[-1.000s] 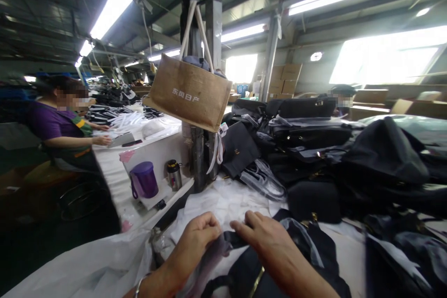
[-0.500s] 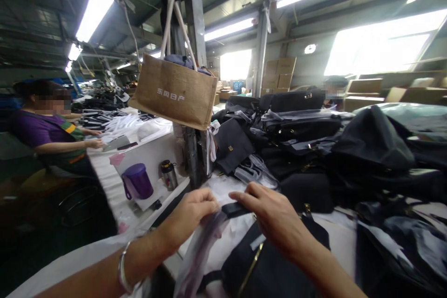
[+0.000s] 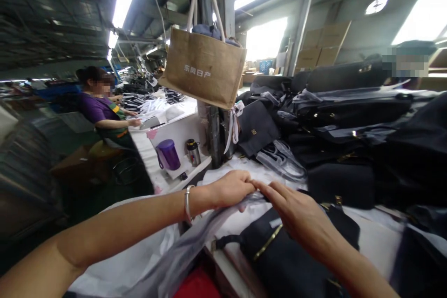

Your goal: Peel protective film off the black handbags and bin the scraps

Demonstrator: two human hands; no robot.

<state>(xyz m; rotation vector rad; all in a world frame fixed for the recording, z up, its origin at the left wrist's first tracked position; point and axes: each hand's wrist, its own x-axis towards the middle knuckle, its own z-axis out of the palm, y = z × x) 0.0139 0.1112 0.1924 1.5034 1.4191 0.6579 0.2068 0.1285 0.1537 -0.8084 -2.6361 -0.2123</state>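
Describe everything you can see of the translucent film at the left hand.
The translucent film is thin and greyish and looks like soft plastic. Its upper end is bunched at the grip of the left hand. From there it slants down toward the picture's lower left, creased lengthwise and widening until the bottom edge cuts it off. Something red shows beside its lower stretch. Whether the right hand touches it cannot be told.

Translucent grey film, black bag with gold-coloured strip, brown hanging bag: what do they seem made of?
Translucent grey film: probably thin plastic, slightly shiny; soft creases and see-through look.
Black bag with gold-coloured strip: perhaps leather-like or coated fabric, matte; smooth dull surface leaves it open.
Brown hanging bag: likely jute-like cloth, matte; its face looks coarse.
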